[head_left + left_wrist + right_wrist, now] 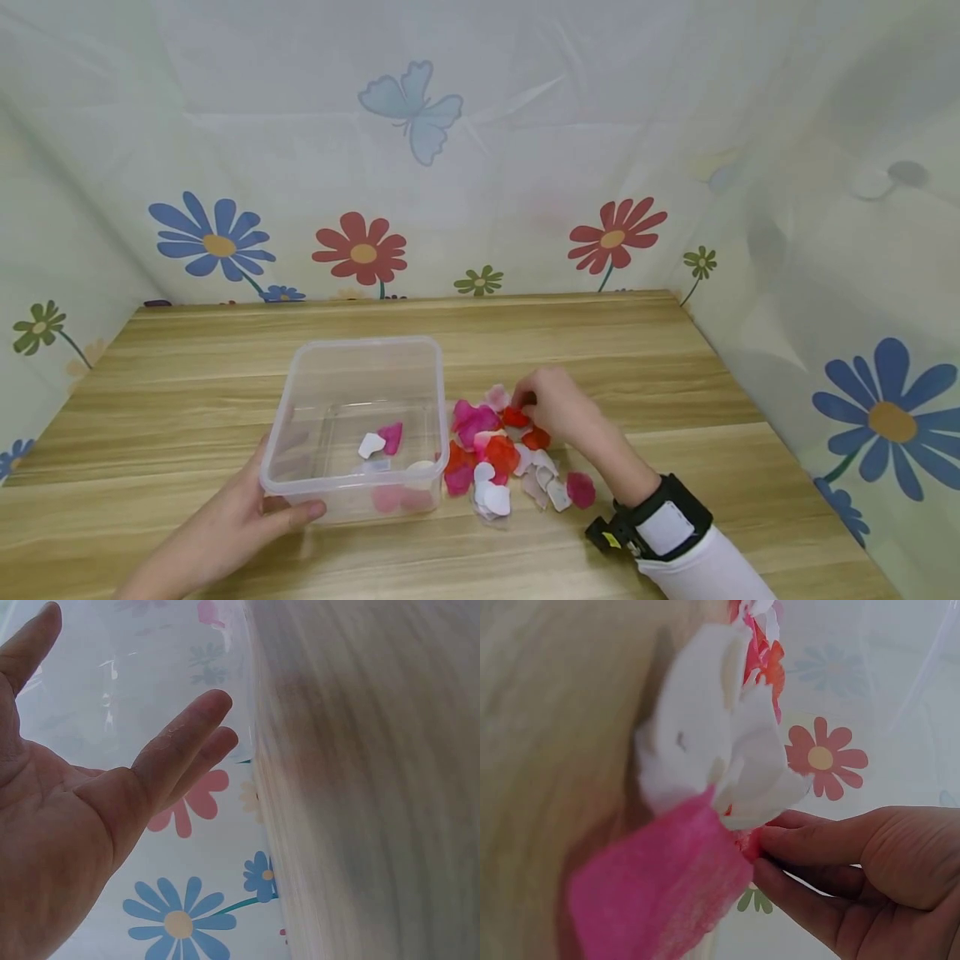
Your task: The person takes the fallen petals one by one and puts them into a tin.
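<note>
A clear plastic container point(352, 492) stands on the wooden table, with a few white and pink petals point(392, 437) inside. My left hand point(232, 508) is at its near left corner, thumb along the front wall and fingers by the left side. In the left wrist view, the left hand's fingers point(184, 739) are straight and spread beside the see-through wall. To the right of the container lies a loose pile of cloth-like petals point(501, 454). At the pile's far right side my right hand point(558, 404) pinches a red petal point(748, 841) between thumb and fingertips.
White petals point(553, 487) and a dark pink petal point(581, 490) lie on the near right side of the pile. A flower-printed curtain point(487, 192) hangs behind the table point(600, 333) and along both sides. A black strap device point(663, 521) sits on the right wrist.
</note>
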Available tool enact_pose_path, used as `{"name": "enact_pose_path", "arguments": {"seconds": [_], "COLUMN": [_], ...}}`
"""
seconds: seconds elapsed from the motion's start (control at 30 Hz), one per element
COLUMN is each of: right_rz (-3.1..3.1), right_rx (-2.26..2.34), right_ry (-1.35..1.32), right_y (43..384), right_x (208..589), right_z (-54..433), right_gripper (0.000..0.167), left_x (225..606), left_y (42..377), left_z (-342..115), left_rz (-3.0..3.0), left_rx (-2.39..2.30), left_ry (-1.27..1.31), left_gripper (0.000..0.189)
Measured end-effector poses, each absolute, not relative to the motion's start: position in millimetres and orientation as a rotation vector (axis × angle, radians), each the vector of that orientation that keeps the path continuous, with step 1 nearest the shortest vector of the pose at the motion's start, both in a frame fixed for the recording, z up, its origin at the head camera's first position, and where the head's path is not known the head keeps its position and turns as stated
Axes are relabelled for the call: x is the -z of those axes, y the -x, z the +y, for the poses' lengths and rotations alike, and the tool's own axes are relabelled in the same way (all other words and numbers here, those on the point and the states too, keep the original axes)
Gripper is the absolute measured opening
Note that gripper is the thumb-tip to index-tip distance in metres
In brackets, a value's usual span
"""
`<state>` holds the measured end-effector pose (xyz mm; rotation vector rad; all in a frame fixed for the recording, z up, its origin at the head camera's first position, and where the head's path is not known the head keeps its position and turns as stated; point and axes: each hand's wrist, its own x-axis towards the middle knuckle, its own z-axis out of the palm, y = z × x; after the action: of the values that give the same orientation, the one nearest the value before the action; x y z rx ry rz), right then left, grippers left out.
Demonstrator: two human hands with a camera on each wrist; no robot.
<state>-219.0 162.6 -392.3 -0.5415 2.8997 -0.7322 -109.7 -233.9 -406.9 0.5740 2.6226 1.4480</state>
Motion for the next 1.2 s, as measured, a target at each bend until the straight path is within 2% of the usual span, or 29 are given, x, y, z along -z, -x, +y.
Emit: {"name": "enact_pose_path", "arguments": {"seconds": [0.63,0.8,1.2], "right_rz": [3.041,3.092,3.052], "right_rx": [1.001,1.072,1.263], "right_ry": [0.674,0.778,1.051], "right_y": [205,198,180], "right_x": [362,354,337], "right_z": [160,155,140], "right_gripper": [0.010,0.012,0.017], "left_x": [403,404,405], "left_y": [109,111,111], "left_z": [-234,-233,-234], "left_rz": [2.615,2.643,2.634], "left_rx": [-1.443,-1.421,-1.424], "left_ry": [-0.571,-0.623,-0.564], "left_gripper": [0.111,0.113,0.112]}}
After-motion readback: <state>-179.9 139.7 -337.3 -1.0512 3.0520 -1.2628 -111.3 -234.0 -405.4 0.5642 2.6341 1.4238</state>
